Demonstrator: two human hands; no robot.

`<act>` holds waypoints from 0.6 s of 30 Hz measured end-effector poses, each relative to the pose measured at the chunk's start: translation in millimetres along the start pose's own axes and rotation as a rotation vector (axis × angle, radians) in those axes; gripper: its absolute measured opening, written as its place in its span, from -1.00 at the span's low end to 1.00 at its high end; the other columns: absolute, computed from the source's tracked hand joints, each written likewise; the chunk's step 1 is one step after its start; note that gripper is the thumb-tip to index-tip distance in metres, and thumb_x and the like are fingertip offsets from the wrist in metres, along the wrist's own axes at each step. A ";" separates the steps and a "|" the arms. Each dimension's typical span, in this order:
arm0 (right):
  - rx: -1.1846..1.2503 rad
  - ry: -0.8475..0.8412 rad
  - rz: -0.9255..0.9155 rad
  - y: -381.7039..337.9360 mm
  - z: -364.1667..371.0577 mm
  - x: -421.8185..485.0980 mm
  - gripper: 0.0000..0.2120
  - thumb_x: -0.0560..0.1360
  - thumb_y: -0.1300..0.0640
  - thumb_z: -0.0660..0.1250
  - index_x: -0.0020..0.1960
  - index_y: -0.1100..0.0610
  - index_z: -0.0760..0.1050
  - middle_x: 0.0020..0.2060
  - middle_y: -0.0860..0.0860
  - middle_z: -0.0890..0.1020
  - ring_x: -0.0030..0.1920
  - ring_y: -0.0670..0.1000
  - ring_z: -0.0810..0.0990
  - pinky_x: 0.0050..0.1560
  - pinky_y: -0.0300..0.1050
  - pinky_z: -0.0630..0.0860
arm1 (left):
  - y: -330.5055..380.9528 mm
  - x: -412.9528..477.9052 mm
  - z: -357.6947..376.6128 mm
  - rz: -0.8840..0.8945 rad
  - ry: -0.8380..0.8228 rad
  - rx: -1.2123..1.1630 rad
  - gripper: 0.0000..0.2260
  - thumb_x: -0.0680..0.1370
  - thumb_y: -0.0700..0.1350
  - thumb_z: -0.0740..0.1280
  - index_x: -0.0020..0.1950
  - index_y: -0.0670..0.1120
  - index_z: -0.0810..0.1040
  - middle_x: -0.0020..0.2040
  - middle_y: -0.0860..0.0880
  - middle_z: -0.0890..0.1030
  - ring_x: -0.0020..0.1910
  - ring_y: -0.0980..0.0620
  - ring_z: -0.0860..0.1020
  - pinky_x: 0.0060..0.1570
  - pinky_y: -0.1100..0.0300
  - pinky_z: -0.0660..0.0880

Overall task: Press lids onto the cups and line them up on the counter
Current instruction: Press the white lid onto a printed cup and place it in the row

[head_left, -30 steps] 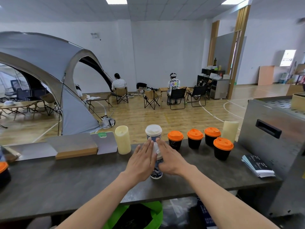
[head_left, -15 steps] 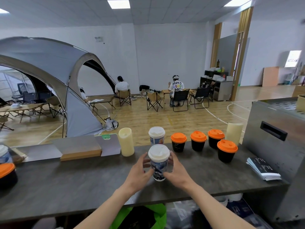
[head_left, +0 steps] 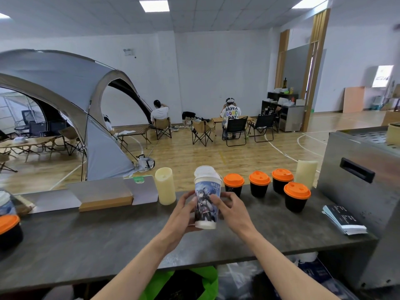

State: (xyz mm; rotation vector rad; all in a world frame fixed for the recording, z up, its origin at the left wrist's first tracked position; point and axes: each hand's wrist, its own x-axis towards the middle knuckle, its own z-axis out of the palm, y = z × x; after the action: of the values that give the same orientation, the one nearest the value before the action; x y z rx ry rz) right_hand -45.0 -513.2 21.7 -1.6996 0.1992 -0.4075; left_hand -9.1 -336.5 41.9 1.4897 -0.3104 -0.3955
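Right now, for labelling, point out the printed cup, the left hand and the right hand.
printed cup [head_left: 205, 213]: head view, illustrated side wall.
left hand [head_left: 180, 215]: head view, its back.
right hand [head_left: 234, 211]: head view, its back.

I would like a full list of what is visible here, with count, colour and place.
printed cup: one, white with a picture, between both hands, mid counter
orange-lidded cups: five, black, four at right back, one at left edge
cylinders: two, cream, counter's back edge
booklets: one stack, black and white, counter's right end
metal box: one, grey, far right
tent: one, grey, left background
left hand: one, grips the cup's left side
right hand: one, grips its right side
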 end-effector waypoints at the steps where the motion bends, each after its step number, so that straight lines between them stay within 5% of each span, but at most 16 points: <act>1: 0.005 -0.010 -0.001 -0.9 0.9 0.0 -0.45 0.40 -0.31 0.46 0.22 0.04 0.51 0.00 -0.03 0.73 -0.03 -0.10 0.72 0.08 0.05 0.66 | 1.3 -2.1 1.2 0.010 0.002 -0.012 -0.77 0.71 0.01 0.20 0.36 0.21 0.39 0.11 -0.06 0.73 0.03 -0.11 0.72 0.05 -0.12 0.66; 5: -0.065 0.020 -0.080 -1.3 1.2 0.3 -0.74 0.50 -0.26 0.39 0.10 -0.16 0.55 0.03 -0.11 0.71 0.05 -0.13 0.69 0.14 0.09 0.63 | 1.2 -6.6 2.4 0.057 0.054 0.009 -0.70 0.68 -0.07 0.29 0.38 0.13 0.38 0.08 -0.07 0.72 0.00 -0.04 0.73 -0.09 0.08 0.66; 9: -0.067 0.079 -0.128 -12.8 2.0 -6.6 -0.79 0.54 -0.08 0.43 0.13 -0.09 0.52 0.02 -0.15 0.68 0.02 -0.25 0.65 0.11 -0.10 0.64 | 2.0 -6.7 -1.7 0.062 0.088 0.055 -0.54 0.57 0.03 0.45 0.41 -0.09 0.47 0.13 -0.03 0.71 0.06 0.06 0.71 0.06 0.07 0.66; 13: -0.039 0.093 -0.117 -19.0 4.3 -14.7 -0.63 0.49 -0.14 0.46 0.18 0.00 0.48 0.01 -0.13 0.68 0.00 -0.27 0.65 0.02 -0.27 0.60 | 7.9 -12.6 2.9 0.093 0.087 0.035 -0.72 0.62 0.03 0.36 0.27 -0.08 0.61 0.06 -0.03 0.74 0.06 0.03 0.71 0.00 0.12 0.65; 18: -0.022 0.115 -0.102 -20.1 3.9 -17.5 -0.79 0.61 -0.05 0.33 0.19 0.00 0.50 0.04 -0.12 0.67 0.00 -0.30 0.63 -0.05 -0.36 0.56 | 8.8 -15.2 5.4 0.058 0.127 -0.016 -0.78 0.69 -0.05 0.26 0.29 -0.06 0.56 0.06 -0.05 0.74 0.04 -0.03 0.71 0.01 0.05 0.65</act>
State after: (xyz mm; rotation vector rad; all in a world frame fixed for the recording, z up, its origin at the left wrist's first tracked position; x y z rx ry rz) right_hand -61.5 -499.8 38.2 -1.7134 0.2021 -0.5821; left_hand -24.5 -334.3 51.6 1.4799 -0.2479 -0.2550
